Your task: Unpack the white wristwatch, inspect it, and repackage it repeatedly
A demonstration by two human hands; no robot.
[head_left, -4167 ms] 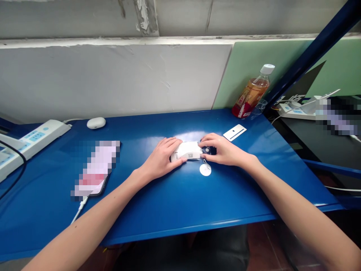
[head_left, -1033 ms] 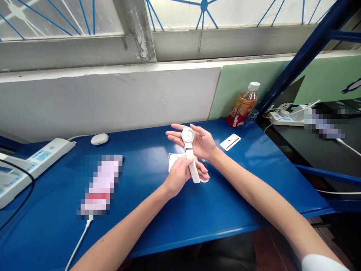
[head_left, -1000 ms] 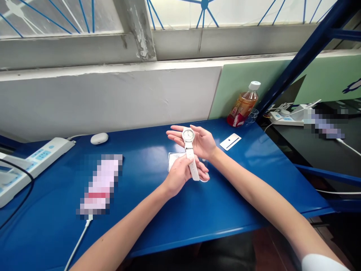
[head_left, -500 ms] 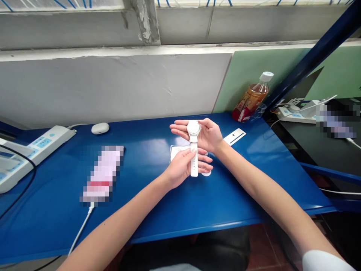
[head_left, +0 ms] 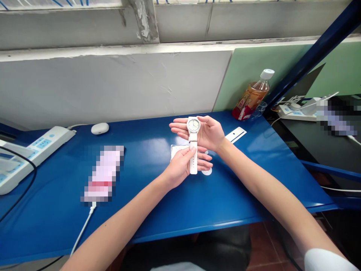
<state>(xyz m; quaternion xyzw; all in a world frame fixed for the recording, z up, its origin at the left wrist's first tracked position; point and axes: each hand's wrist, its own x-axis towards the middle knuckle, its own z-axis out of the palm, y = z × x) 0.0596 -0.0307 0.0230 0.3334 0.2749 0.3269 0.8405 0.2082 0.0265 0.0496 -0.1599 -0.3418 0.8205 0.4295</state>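
Note:
A white wristwatch point(head_left: 193, 125) with a round dial and a white strap is held above the blue table, its face turned up. My left hand point(head_left: 180, 165) is closed on the lower strap, with the thumb pressed on top and the fingers stretched out beneath. Under the watch face lies my right hand point(head_left: 210, 133), palm up with its fingers extended flat and the thumb close to the case. Partly hidden behind my left hand are a white flat packet point(head_left: 175, 149) and a white round piece point(head_left: 207, 171).
A white card with a slot point(head_left: 237, 134) lies right of my hands on the blue table point(head_left: 146, 203). A drink bottle point(head_left: 251, 98) leans at the back right. Leftward are a blurred phone point(head_left: 104, 173) on a cable, a white earbud case point(head_left: 99, 128) and a power strip point(head_left: 36, 154).
The watch face has tilted and moved slightly up, so its dial markings now show more clearly. Both hands stay in nearly the same place.

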